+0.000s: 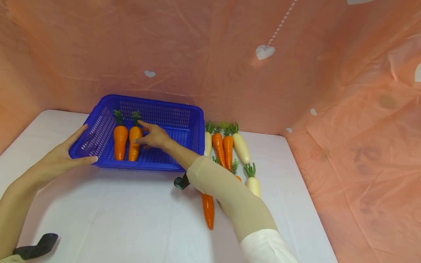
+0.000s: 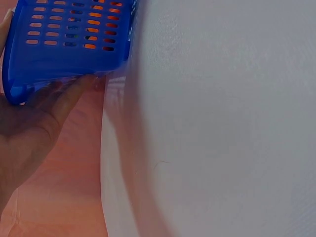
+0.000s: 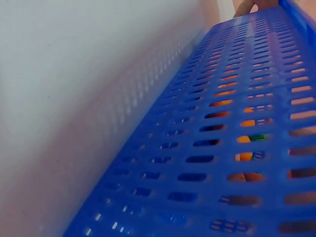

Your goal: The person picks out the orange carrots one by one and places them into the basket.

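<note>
In the head view, two orange carrots (image 1: pixel 120 142) with green tops lie side by side in a blue plastic basket (image 1: pixel 144 166). My left hand (image 1: pixel 57 159) grips the basket at its left end, thumb at the front corner and fingers along the side. Over the basket, my right hand (image 1: pixel 154 136) has its thumb and forefinger spread against the right-hand carrot (image 1: pixel 133 146). The left wrist view shows the left hand (image 2: pixel 34 133) against the slotted wall. In the right wrist view the basket's long slotted wall (image 3: pixel 207 143) hides most of the right hand.
Right of the basket lie several orange carrots (image 1: pixel 228 149) and white radishes (image 1: pixel 241 148), some partly hidden by the right arm. One carrot (image 1: pixel 208 212) points toward the front. The white table (image 1: pixel 131 215) stands against a peach-coloured cloth (image 1: pixel 213 47) with white hearts.
</note>
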Demonstrator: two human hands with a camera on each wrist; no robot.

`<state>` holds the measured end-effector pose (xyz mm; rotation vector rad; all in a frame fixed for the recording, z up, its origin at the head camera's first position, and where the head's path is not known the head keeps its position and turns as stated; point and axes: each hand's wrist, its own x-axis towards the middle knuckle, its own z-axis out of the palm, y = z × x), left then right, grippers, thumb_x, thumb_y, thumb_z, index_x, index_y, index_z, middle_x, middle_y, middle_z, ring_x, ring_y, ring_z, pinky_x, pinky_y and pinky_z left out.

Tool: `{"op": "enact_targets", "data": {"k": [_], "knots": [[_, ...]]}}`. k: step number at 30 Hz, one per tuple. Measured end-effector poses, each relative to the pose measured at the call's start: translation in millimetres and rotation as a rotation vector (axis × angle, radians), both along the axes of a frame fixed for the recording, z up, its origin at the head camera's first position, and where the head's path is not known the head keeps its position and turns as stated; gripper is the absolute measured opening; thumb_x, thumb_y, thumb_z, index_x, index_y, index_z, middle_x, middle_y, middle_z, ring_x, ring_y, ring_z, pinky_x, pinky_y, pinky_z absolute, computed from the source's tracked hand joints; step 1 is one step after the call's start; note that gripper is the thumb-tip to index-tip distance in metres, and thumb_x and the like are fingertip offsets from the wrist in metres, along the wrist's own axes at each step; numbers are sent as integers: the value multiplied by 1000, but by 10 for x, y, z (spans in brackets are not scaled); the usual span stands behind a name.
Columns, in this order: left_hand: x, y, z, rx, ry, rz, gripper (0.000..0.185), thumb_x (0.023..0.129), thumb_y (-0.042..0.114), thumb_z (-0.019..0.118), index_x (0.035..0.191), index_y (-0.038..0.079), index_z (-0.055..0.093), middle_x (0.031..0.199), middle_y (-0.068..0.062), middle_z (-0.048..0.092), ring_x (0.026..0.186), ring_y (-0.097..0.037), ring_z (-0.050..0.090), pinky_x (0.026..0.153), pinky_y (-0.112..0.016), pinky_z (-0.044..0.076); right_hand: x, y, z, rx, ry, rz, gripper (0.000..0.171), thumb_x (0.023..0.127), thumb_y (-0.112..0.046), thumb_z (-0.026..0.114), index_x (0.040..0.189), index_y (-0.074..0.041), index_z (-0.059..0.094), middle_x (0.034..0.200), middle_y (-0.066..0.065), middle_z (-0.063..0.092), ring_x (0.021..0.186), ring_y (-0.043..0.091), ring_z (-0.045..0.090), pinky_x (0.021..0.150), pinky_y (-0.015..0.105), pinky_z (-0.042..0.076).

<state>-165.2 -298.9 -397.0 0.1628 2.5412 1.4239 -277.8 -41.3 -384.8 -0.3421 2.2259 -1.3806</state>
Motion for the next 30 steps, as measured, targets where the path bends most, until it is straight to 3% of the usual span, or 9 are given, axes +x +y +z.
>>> {"op": "enact_targets", "data": {"k": [10, 14, 22, 30], "knots": [[6, -27, -2, -3, -18, 3, 98, 97, 32, 63, 152, 47, -17, 163, -17, -19, 143, -55, -14, 103, -80, -2, 15, 213, 138, -110, 13, 53, 69, 89, -4, 73, 151, -18, 45, 142, 13, 55, 103, 30, 68, 85, 44, 58], [8, -28, 9, -14, -24, 3, 98, 97, 34, 63, 152, 45, -17, 163, -18, -19, 143, -56, -13, 103, -81, 0, 30, 349, 239, -146, 39, 82, 65, 90, -7, 73, 149, -14, 47, 142, 17, 54, 102, 25, 68, 88, 46, 57], [19, -23, 27, -15, 10, 3, 99, 97, 31, 64, 154, 44, -16, 163, -17, -16, 144, -54, -12, 105, -79, -2, 83, 606, 507, -186, 93, 114, 60, 91, -11, 73, 146, -15, 50, 136, 12, 59, 97, 18, 70, 82, 33, 59], [8, -8, -7, 8, 12, 11, 99, 96, 30, 65, 154, 44, -15, 163, -17, -16, 144, -53, -13, 106, -78, -5, 152, 830, 626, -202, 112, 127, 53, 92, -14, 72, 142, -18, 55, 132, 5, 62, 102, 18, 69, 89, 39, 57]]}}
